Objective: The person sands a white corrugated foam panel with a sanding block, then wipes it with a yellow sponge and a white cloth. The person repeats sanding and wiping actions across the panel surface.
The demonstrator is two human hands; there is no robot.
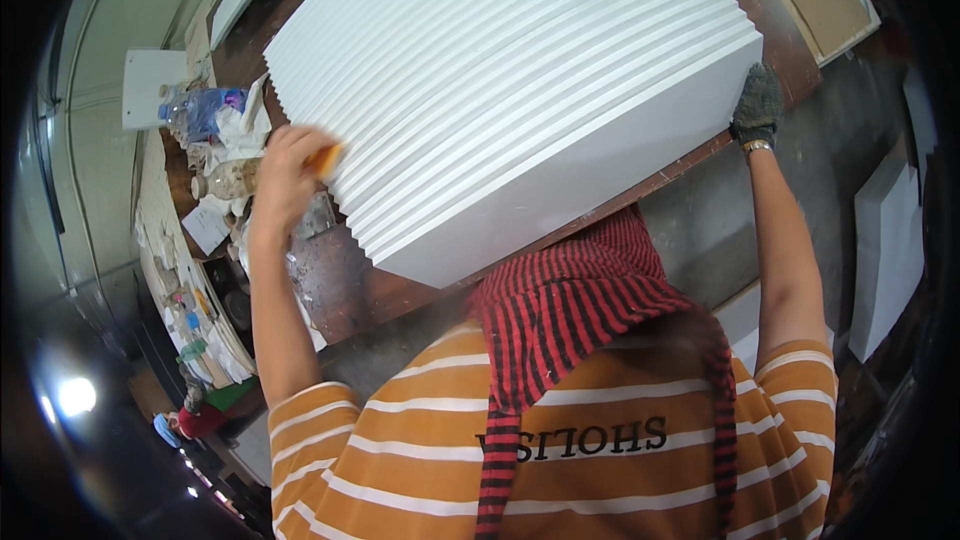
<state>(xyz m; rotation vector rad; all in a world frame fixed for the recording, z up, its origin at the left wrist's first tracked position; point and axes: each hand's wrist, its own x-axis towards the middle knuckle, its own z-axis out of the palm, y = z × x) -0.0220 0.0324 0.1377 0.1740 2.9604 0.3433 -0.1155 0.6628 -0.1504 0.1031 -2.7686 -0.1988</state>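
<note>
Before me lies a large group of long white panels, set in overlapping rows like steps, with the broad face of the nearest one towards me. My left hand, bare and blurred, is at the panels' left ends. It grips a small orange-yellow block, too blurred to name exactly. My right hand wears a dark grey knitted glove and touches the right end of the nearest panel. Its fingers are partly hidden, so I cannot tell whether they grip the panel. Under the panels is a dark brown worktable.
On the left stand a blue-tinted plastic bottle and a cloudy bottle among rags and a paper sheet. More white panels stand at the right. Another person is far off at lower left.
</note>
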